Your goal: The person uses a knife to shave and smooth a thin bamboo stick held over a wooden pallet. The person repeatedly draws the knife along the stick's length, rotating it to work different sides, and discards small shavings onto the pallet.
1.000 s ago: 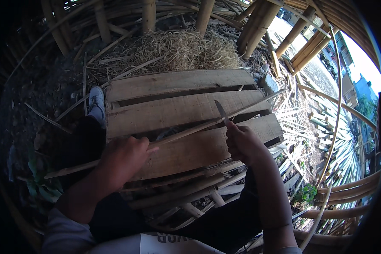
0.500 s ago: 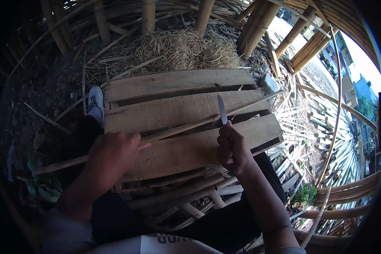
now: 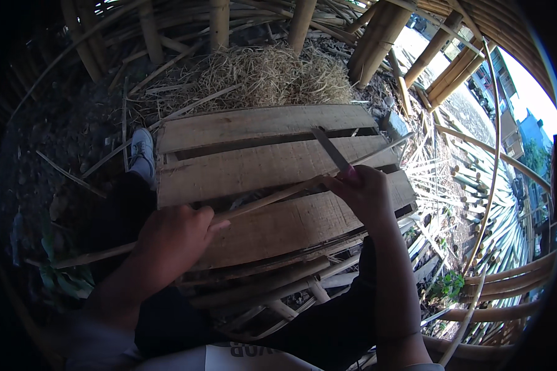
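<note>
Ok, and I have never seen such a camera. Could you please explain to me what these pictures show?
There is no machine here, only a person's two bare hands. The view comes from a wide fisheye camera on that person's head, looking down, so straight edges bend near the rim. The left hand grips a long, thin strip. The right hand holds a knife, its blade pointing away from the body. The strip slants across wooden planks; whether it rests on them is hard to tell. Beyond them lies a heap of dry straw.
</note>
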`<move>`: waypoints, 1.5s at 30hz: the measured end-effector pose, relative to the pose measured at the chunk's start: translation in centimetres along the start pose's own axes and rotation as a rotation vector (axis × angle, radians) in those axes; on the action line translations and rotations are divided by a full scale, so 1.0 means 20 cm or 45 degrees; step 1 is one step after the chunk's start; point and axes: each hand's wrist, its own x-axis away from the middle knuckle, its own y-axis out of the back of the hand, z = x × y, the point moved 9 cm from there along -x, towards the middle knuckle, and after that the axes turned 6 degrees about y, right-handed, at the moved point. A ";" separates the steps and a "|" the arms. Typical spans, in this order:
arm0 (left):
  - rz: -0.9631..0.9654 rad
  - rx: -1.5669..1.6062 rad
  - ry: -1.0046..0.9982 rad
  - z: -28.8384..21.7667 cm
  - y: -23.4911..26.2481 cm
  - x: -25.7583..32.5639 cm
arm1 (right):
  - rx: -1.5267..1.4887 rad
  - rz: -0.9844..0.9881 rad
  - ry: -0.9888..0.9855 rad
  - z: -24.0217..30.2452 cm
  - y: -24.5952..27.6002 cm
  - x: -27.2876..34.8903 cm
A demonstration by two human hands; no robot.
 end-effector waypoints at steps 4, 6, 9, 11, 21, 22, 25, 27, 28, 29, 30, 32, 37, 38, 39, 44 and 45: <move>0.027 -0.003 -0.001 -0.01 -0.02 -0.01 | 0.192 0.024 0.071 0.03 -0.06 -0.02; 0.032 0.000 -0.007 -0.01 -0.01 -0.01 | 0.158 0.007 0.062 0.03 -0.07 -0.03; 0.011 0.002 -0.017 0.00 -0.02 0.00 | 0.159 -0.031 0.077 0.01 -0.06 -0.03; -0.001 0.014 -0.019 -0.01 -0.02 0.01 | 0.241 -0.030 0.051 0.03 -0.03 -0.05; 0.031 0.009 -0.011 -0.02 -0.04 0.00 | 0.180 -0.022 0.087 0.01 -0.05 -0.05; 0.034 0.021 -0.012 -0.02 -0.05 0.00 | 0.195 -0.032 0.040 0.00 -0.05 -0.07; 0.044 0.047 -0.008 -0.02 -0.07 0.00 | 0.179 0.001 0.110 0.04 -0.06 -0.07; 0.051 0.049 0.013 0.00 -0.07 0.00 | 0.180 0.055 0.164 0.08 -0.09 -0.07; 0.055 0.054 0.004 0.00 -0.08 0.00 | 0.209 0.078 0.149 0.08 -0.08 -0.06; 0.060 0.057 -0.003 -0.01 -0.08 0.00 | 0.238 0.103 0.135 0.08 -0.08 -0.06; 0.064 0.060 -0.009 -0.01 -0.09 0.00 | 0.195 0.067 0.097 0.05 -0.08 -0.06; 0.087 0.086 -0.005 -0.02 -0.08 -0.01 | 0.107 -0.007 0.019 -0.03 -0.07 -0.08; 0.110 0.101 0.012 -0.02 -0.10 -0.01 | 0.358 -0.055 0.136 0.07 -0.07 -0.05; 0.107 0.110 0.005 -0.02 -0.10 -0.01 | 0.392 -0.067 0.141 0.08 -0.07 -0.05; 0.104 0.119 -0.003 -0.03 -0.10 -0.01 | 0.388 -0.084 0.126 0.09 -0.07 -0.05; 0.057 0.086 -0.075 -0.05 -0.11 -0.01 | 0.406 -0.112 0.047 0.08 -0.06 -0.06; 0.046 0.091 -0.086 -0.06 -0.11 -0.01 | 0.418 -0.131 0.061 0.08 -0.06 -0.06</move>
